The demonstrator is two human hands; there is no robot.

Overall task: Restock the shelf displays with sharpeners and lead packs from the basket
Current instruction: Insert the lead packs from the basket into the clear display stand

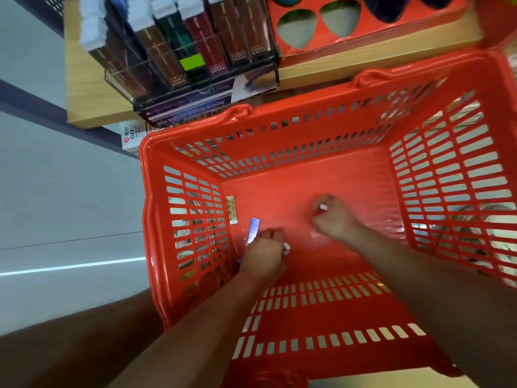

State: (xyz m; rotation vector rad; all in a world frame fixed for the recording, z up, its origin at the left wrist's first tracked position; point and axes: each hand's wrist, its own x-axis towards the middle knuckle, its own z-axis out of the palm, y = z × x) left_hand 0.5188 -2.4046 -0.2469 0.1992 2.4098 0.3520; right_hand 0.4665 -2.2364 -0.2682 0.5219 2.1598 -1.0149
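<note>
1. Left hand (263, 254): low in the red basket (307, 326), fingers curled round a purple lead pack (253, 229).
2. Right hand (334, 218): over the basket floor, pinching a small white item (323, 207).
3. Gold pack (231, 209): flat on the floor, against the left wall.
4. Shelf display (181, 60): beyond the basket, holding upright packs.

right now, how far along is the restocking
Nearly done: the basket is almost bare. In hand: the left hand grips a blue pack, the right hand pinches a small white item. Left: a gold pack on the basket floor, and empty slots in the orange display.
</note>
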